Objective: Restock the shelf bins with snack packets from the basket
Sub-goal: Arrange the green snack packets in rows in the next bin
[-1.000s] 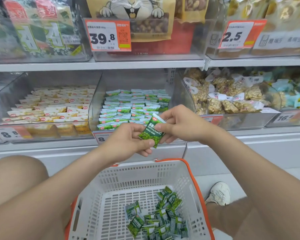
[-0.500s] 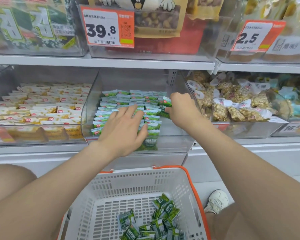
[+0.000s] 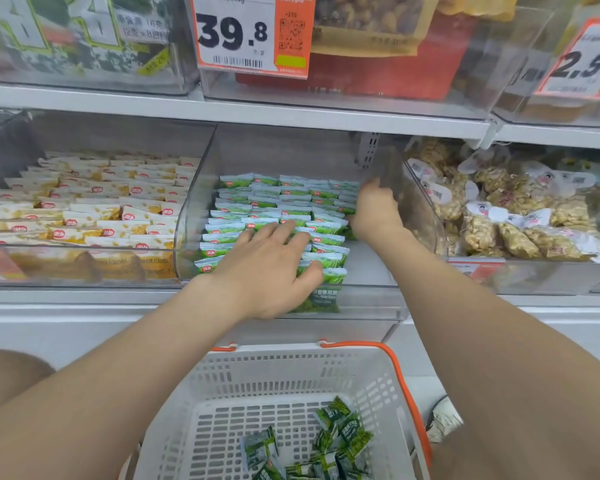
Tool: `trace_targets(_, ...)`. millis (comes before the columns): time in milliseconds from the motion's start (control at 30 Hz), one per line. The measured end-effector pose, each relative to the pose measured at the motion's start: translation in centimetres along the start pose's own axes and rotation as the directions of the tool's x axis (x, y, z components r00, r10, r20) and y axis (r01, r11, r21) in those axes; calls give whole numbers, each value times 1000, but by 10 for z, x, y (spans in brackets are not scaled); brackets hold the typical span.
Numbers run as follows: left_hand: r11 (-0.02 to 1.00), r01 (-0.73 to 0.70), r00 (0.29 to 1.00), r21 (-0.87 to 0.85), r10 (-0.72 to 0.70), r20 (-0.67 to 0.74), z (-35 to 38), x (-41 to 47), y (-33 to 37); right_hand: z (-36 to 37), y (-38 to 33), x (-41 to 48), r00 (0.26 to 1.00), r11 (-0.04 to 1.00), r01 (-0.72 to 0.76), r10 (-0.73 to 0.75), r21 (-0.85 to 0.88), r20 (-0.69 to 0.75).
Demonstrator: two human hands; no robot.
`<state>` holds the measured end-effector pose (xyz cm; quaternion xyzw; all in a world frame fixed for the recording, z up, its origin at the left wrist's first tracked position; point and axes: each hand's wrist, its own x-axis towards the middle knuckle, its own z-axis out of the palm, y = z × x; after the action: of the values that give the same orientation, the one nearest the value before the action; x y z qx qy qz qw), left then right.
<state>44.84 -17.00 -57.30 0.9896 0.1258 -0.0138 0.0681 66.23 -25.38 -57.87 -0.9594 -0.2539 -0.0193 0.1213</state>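
The clear middle shelf bin [image 3: 373,268] holds rows of green snack packets [image 3: 274,206]. My left hand [image 3: 267,271] lies flat on the front rows with its fingers spread and holds nothing. My right hand [image 3: 374,209] reaches deep along the bin's right side, fingers curled down onto the right-hand row. A green packet edge shows under its palm. Below, the white basket [image 3: 291,360] with an orange handle holds several loose green packets [image 3: 329,445] in its right corner.
A bin of yellow-and-white packets [image 3: 84,209] stands to the left and a bin of bagged nuts [image 3: 499,220] to the right. The upper shelf edge [image 3: 257,112] with a 39.8 price tag [image 3: 236,32] hangs just above. A shoe [image 3: 444,417] is beside the basket.
Both hands held one green packet above the basket a second ago. My right hand has since carried it to the back right of the bin, and my left hand has flattened onto the front rows.
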Motion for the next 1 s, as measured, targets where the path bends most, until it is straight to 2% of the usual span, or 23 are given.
trace_targets(267, 1000, -4, 1000, -6, 4, 25, 1, 3, -1, -3, 0, 0, 992, 997, 67, -70, 34, 105)
trace_targets(367, 1000, 2, 1000, 9, -2, -11, 0, 3, 0, -17, -1, -9, 984, 998, 51, -58, 47, 167)
trace_targets(433, 999, -1, 997, 36, 4, -77, 0, 1, 1, -30, -2, -21, 988, 998, 62, -66, 29, 142)
trace_targets(533, 996, -44, 964, 72, 61, -260, 0, -7, 5, -48, -6, -47, 985, 985, 170, -169, 27, -22)
trace_targets(633, 985, -171, 837, 6, 148, -527, -6, -24, 18, -62, -6, -87, 934, 942, 324, -305, 86, -185)
trace_targets(700, 977, -215, 774, 3, 173, -610, -6, -41, 27, -72, -6, -122, 912, 904, 392, -358, 172, -201)
trace_targets(733, 974, -224, 782, 19, 191, -593, -3, -50, 31, -75, -4, -139, 904, 887, 420, -391, 190, -173)
trace_targets(767, 974, -224, 820, 41, 211, -532, 2, -57, 34, -75, -2, -153, 894, 875, 448, -433, 184, -117)
trace_targets(867, 984, -143, 978, 104, 157, -136, 35, -66, 35, -63, 8, -188, 823, 847, 529, -528, 56, 208)
trace_targets(933, 989, -142, 983, 39, 136, 125, 67, -65, 32, -44, 20, -205, 739, 812, 581, -498, -54, 454)
trace_targets(1000, 991, -122, 930, -62, 136, 342, 102, -67, 33, -21, 30, -221, 630, 757, 646, -457, -97, 627)
